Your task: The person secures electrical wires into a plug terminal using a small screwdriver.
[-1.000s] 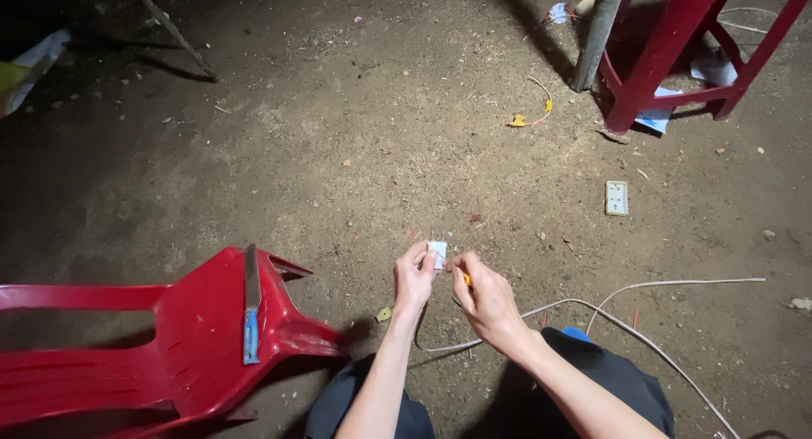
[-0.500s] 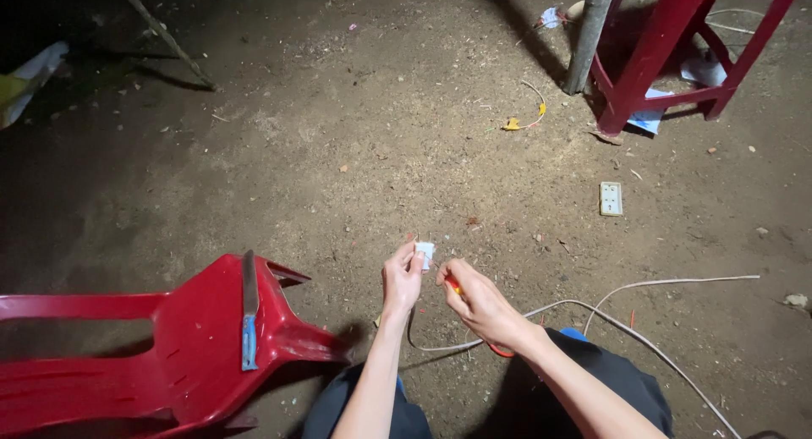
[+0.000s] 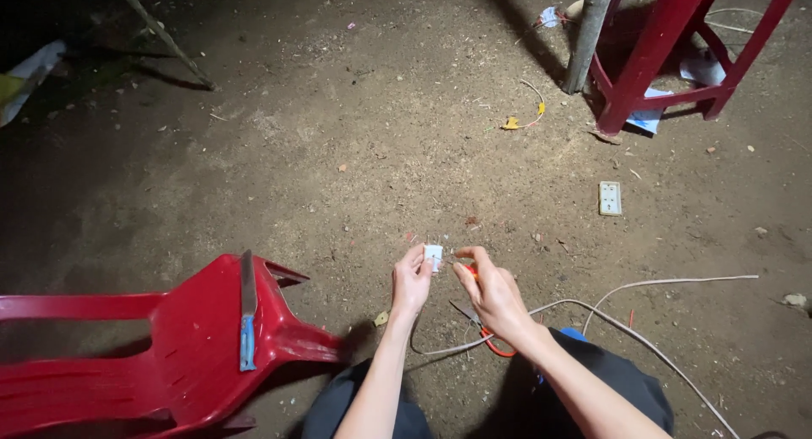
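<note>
My left hand (image 3: 412,280) pinches a small white electrical part (image 3: 433,254) between thumb and fingers, low over the dirt floor. My right hand (image 3: 492,293) sits just to its right, fingers curled around a small orange-handled tool (image 3: 470,272) whose tip points toward the white part. A grey-white cable (image 3: 592,308) runs from under my hands off to the right. On the ground beneath my right wrist lie pliers with red-orange handles (image 3: 495,346).
A tipped red plastic chair (image 3: 194,337) lies at the lower left with a blue-handled knife (image 3: 247,312) resting on it. A white socket plate (image 3: 610,197) lies on the dirt to the right. A red stool (image 3: 668,41) and a post (image 3: 588,33) stand at the top right.
The view has shifted slightly. My hands stay together at the white part, with the right hand's fingers closing in nearer to it.
</note>
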